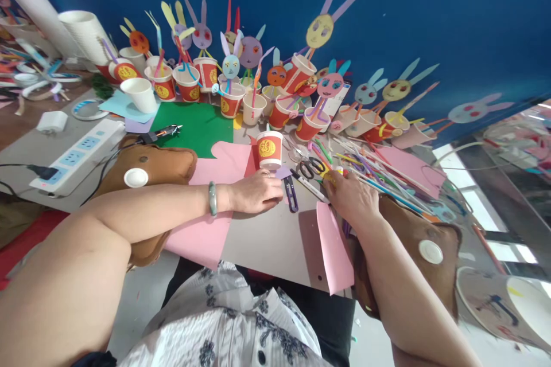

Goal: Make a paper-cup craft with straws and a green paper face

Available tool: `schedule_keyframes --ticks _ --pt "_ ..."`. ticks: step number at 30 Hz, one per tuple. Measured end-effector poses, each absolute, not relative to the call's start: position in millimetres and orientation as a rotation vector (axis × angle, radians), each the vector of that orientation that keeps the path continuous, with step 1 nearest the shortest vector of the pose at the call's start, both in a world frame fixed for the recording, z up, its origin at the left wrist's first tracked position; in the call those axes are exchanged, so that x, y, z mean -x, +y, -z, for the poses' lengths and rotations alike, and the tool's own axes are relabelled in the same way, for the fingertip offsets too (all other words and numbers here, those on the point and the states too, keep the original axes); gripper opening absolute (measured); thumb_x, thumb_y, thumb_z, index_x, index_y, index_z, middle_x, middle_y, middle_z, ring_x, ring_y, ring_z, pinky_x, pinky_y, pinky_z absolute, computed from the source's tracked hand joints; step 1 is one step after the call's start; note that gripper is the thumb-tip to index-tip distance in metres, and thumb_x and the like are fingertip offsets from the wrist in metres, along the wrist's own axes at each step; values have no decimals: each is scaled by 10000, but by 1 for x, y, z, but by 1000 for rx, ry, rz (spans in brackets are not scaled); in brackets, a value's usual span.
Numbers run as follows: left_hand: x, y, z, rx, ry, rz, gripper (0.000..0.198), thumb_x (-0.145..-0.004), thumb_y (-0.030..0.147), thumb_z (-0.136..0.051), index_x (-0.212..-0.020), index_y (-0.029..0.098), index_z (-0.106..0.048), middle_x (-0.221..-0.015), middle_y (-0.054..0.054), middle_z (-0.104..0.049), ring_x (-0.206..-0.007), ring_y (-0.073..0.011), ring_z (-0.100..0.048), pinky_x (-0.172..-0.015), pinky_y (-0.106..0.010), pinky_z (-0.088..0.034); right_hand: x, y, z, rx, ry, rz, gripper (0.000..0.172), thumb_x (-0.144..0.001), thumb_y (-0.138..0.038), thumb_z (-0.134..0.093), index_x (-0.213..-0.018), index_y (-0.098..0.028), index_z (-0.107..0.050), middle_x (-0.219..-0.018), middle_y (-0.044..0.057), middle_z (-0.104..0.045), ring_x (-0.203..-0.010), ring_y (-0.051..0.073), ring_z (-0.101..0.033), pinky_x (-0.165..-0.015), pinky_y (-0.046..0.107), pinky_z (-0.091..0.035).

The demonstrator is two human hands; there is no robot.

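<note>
The left hand (253, 192) rests on the pink paper (206, 235) near the middle of the table (267, 241). Its fingers are curled, with the tips down at a purple scrap (283, 172); I cannot tell whether they pinch it or only press on it. Just beyond the knuckles stands a red cup (269, 150), upright and apart from the hand.

The right hand (350, 198) lies to the right, palm down, with its fingers reaching into the near end of a loose heap of straws (379, 180). The tips are partly hidden, so I cannot tell whether they hold anything.

Between the hands lie purple snips (291, 195), and a little farther off, black scissors (312, 168).

The likeliest slip is the left hand nudging the cup as it lifts. The cup is light and close, and could tip toward the rabbit cups (232, 100) crowded behind. Either hand could also catch on the blades lying between them. Stirring the straws could roll some off the right edge. A folded pink sheet (333, 252) overhangs the near edge, and the right forearm could brush it off.
</note>
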State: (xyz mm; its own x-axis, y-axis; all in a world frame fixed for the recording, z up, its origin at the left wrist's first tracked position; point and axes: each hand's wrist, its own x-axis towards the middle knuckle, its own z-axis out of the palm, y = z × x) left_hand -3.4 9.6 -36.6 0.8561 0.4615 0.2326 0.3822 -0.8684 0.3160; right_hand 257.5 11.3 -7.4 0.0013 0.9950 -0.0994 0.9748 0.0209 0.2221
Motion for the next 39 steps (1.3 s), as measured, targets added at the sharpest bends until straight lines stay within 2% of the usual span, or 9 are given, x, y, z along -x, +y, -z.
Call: schedule_keyframes --ticks 4,10,12,16,22,26,32,36,39 --pt "2 10 34 -2650 772 -513 77 -906 185 -598 -911 163 -671 -896 -59 -664 -916 -213 -607 -989 -391 -416 -255 8 5 -2048 2076 -144 487 -1040 -458 -298 -1304 -209 -623 -1139 181 -658 -901 320 -687 -677 376 -454" --pt "-1 10 34 -2631 928 -526 142 -925 246 -595 -949 149 -695 -951 -93 -644 -996 -254 -595 -988 -435 -421 -250 -1 6 -2142 2301 -366 431 -1026 -433 -378 -1240 -181 -653 -1051 148 -677 -698 220 -614 -546 298 -256" --pt "-3 10 35 -2651 943 -507 150 -931 229 -572 -922 144 -695 -948 -95 -637 -1009 -262 -589 -987 -444 -418 -247 -6 10 -2123 2482 -411 387 -1006 -415 -431 -1174 -172 -681 -1013 130 -686 -686 203 -600 -537 297 -234" --pt "-5 11 38 -2684 969 -486 197 -949 209 -521 -853 137 -677 -918 -92 -625 -1008 -258 -572 -1000 -439 -414 -237 -16 20 -1946 2854 -220 296 -973 -383 -511 -1069 -175 -699 -971 95 -707 -747 200 -643 -548 282 -318" --pt "-7 9 33 -2701 1001 -374 259 -995 230 -473 -908 109 -685 -959 -113 -638 -1025 -270 -571 -1010 -442 -408 -227 -23 27 -1760 3072 26 234 -979 -349 -518 -966 -184 -684 -907 64 -698 -653 149 -614 -548 261 -350" --pt "-10 6 25 -2700 1049 -271 253 -1006 253 -487 -959 100 -683 -1007 -126 -647 -1095 -292 -568 -1019 -443 -407 -225 -24 28 -1714 3129 149 229 -984 -343 -512 -938 -186 -671 -880 61 -688 -608 126 -569 -576 256 -378" --pt "-13 -1 17 -2774 1108 -129 258 -1009 195 -424 -994 87 -658 -1081 -160 -642 -1095 -304 -568 -988 -450 -420 -221 -24 32 -1693 3113 303 205 -969 -339 -521 -931 -200 -667 -876 54 -669 -666 145 -606 -596 260 -395" --pt "-12 -3 19 -2806 1092 -198 256 -1004 159 -397 -1033 84 -641 -1125 -176 -635 -1099 -300 -562 -998 -453 -421 -221 -24 34 -1687 3111 330 196 -965 -332 -529 -937 -203 -674 -891 61 -671 -678 151 -614 -605 266 -410" --pt "-11 -1 22 -2707 1104 -265 233 -1002 171 -423 -967 97 -641 -1064 -160 -636 -1057 -287 -575 -979 -448 -440 -222 -24 33 -1701 3154 335 184 -961 -318 -541 -928 -199 -677 -873 58 -671 -659 143 -607 -598 263 -421"
